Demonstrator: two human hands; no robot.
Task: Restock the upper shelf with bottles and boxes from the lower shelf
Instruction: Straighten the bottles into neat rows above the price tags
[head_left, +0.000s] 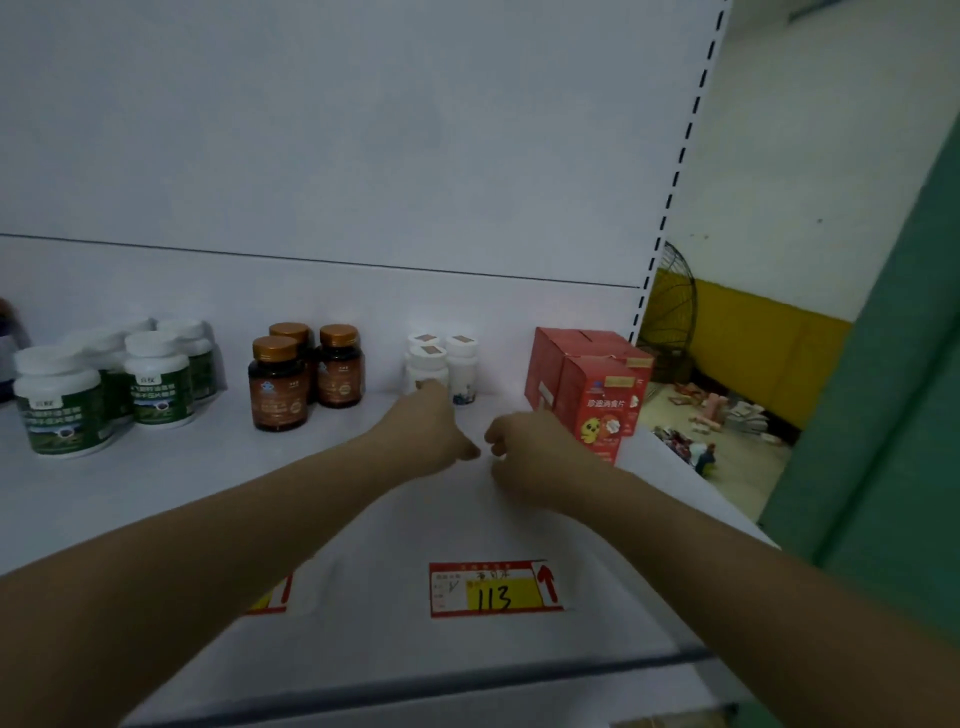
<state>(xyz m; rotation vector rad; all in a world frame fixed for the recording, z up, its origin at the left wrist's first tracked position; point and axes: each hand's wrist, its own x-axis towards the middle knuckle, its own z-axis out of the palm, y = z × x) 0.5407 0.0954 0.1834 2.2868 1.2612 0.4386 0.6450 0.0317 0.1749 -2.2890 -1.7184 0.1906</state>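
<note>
The white upper shelf (311, 467) carries rows of stock. Three small white bottles (460, 358) with brown cap stickers stand at the middle back. My left hand (434, 426) reaches forward, and its fingertips touch the lower front of the nearest white bottle (427, 364); the thumb points away to the right. Red boxes (597, 395) with a yellow chick picture stand at the right end. My right hand (524, 447) rests against the left side of the front red box, its fingers curled with nothing visible in them.
White-capped bottles with green labels (57, 410) stand at the left, and three amber bottles with gold caps (278, 384) left of centre. A price tag reading 113 (496, 590) sits on the shelf's front edge. Beyond the right upright lie a fan (672, 306) and floor clutter.
</note>
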